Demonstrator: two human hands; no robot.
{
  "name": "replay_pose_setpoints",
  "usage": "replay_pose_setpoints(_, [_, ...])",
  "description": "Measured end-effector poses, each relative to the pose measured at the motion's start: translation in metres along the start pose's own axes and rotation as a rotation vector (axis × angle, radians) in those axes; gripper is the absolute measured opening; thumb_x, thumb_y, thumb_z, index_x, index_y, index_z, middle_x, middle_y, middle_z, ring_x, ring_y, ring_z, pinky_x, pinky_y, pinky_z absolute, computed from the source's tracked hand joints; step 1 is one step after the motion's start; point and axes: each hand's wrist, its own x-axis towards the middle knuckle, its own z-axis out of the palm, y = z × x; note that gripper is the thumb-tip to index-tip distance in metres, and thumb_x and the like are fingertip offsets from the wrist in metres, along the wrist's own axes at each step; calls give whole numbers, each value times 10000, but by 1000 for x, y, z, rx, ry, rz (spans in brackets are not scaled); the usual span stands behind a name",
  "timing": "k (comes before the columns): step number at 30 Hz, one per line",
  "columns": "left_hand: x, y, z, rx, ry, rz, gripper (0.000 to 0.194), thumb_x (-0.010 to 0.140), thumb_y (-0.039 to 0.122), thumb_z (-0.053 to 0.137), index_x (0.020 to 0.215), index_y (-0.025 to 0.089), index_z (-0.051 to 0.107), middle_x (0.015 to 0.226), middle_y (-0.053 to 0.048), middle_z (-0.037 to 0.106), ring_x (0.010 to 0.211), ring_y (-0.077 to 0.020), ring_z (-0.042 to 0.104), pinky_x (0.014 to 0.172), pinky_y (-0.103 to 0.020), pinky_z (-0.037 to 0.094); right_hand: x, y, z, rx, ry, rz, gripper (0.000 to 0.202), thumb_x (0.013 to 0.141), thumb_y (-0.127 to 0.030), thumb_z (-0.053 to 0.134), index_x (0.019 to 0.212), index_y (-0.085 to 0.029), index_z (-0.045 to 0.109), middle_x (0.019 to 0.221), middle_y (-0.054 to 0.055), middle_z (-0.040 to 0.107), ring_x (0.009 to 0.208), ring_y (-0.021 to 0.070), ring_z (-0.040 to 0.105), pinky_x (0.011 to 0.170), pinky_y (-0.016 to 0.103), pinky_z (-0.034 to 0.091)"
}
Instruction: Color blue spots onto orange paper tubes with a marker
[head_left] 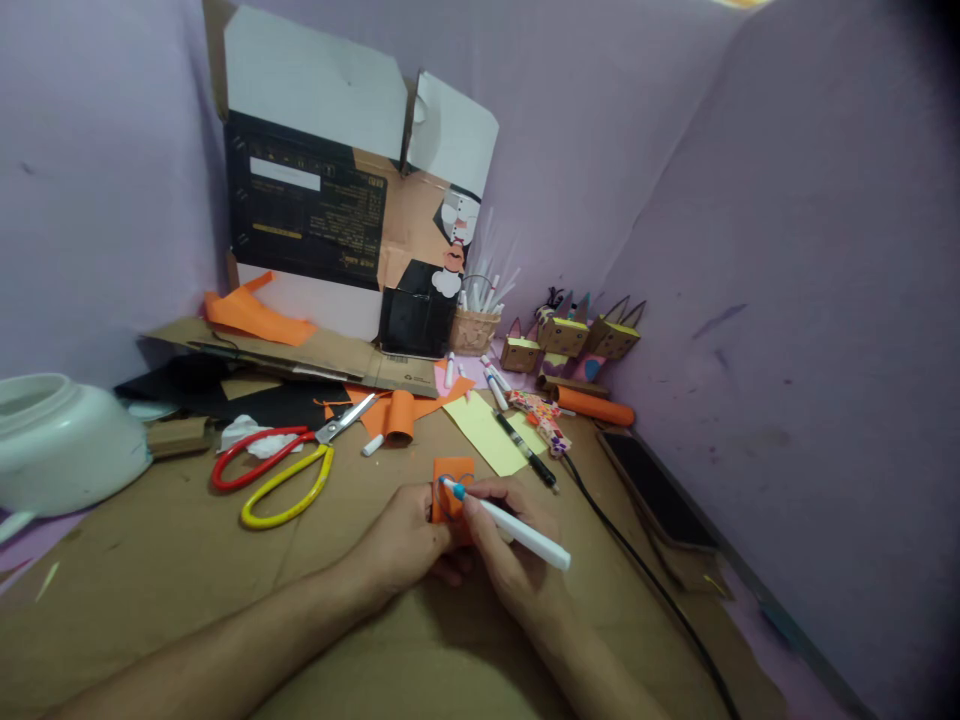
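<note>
Far left of the orange piece, a white vessel is sitting on the work surface. Between vessel and piece, scissors with one red and one yellow handle are lying blades up-right, handles spread. Behind the piece, slightly left, a curled orange paper is resting, a small white stub lying beside it. Left hand is gripping the piece by its left side, fingers closed on it. Piece itself is sitting between both hands, a dark curved line showing on its face. Right of it, right hand is holding a white marker, fingers wrapped narrow; tip is pointing at the piece, can't tell if touching. Behind-right, a black pen is lying over pale yellow paper. Far right, a dark phone is lying near the wall.
</note>
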Motion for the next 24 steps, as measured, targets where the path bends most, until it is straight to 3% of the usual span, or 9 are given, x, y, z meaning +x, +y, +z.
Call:
replay_pose_setpoints(5, [0,0,0,18,3,-3,317,569,327,767,776,113,660,572,3,602,519,-116,562,484,-218,485,-1,-2,0,27,-41,12,97,818,-239,597,787,-202,681,661,22,690,549,155,625,520,253,495])
replay_pose_setpoints(19, [1,-2,1,56,8,19,223,622,266,705,766,103,657,573,-1,603,517,-120,564,477,-225,484,-1,-2,-2,4,-31,-20,69,813,-222,598,815,-197,663,698,28,700,571,156,639,546,258,508])
replay_pose_setpoints(24, [2,-3,1,60,9,11,292,602,328,735,774,106,655,566,5,605,521,-120,568,476,-219,492,-1,-2,-1,13,-30,-19,76,808,-215,595,805,-195,668,688,25,698,573,152,642,526,240,500])
